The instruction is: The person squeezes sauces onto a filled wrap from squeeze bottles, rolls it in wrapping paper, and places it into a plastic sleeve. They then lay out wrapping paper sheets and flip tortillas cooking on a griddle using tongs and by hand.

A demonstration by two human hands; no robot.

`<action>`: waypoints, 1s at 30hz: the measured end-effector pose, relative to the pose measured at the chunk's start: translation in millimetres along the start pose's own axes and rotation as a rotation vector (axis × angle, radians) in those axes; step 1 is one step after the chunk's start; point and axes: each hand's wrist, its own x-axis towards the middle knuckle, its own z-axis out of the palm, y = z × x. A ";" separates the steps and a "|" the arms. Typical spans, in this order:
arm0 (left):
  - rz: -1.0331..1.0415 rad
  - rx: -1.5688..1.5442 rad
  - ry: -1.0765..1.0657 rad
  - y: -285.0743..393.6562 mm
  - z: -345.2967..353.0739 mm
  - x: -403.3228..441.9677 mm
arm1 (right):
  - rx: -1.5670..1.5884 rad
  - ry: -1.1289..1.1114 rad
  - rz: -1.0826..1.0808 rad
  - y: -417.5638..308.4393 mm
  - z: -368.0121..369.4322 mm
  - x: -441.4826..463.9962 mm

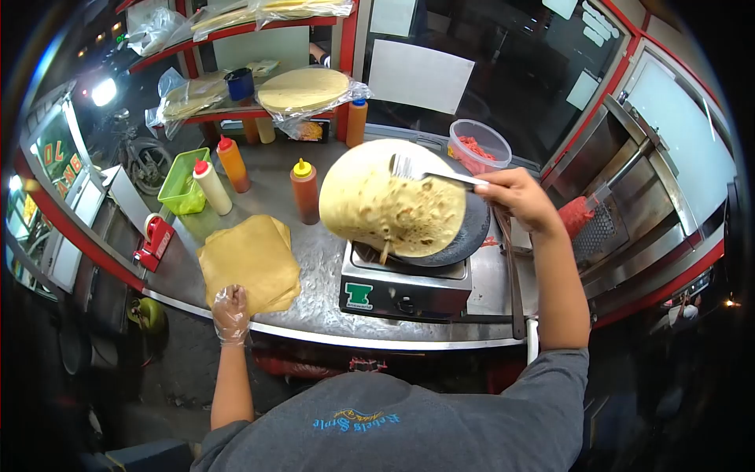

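My right hand (515,197) grips the handle of a metal fork (440,178). Its tined end lies against a round browned flatbread (393,204), which is tilted up over a dark flat pan (474,224) on a gas stove (405,293). The bread hides most of the pan. At the counter's front edge, my left hand (231,315), in a clear plastic glove, has its fingers closed on the near corner of a stack of brown paper sheets (250,259). How many sheets it pinches is not visible.
Sauce bottles (305,191) and a green basket (185,182) stand behind the paper. A red tape dispenser (155,242) is at left. A clear tub (480,146) of red pieces sits behind the pan. Flatbreads (303,90) fill the shelves. At right is a meat spit (578,216).
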 end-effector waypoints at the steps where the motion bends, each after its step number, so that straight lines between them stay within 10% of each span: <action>1: -0.011 -0.014 -0.007 3.8 -0.2 -0.2 | 0.028 0.065 0.022 -9.1 -5.0 -9.7; 8: 0.055 -0.020 -0.003 -10.9 6.7 -1.3 | -0.031 0.239 0.473 60.8 -37.0 -44.1; 14: 0.007 -0.072 -0.010 -11.5 9.0 -1.4 | -0.149 0.593 0.379 116.0 -35.4 -92.9; 30: 0.058 -0.034 0.016 -12.5 11.5 -1.0 | 0.059 0.494 0.433 128.7 -28.6 -92.2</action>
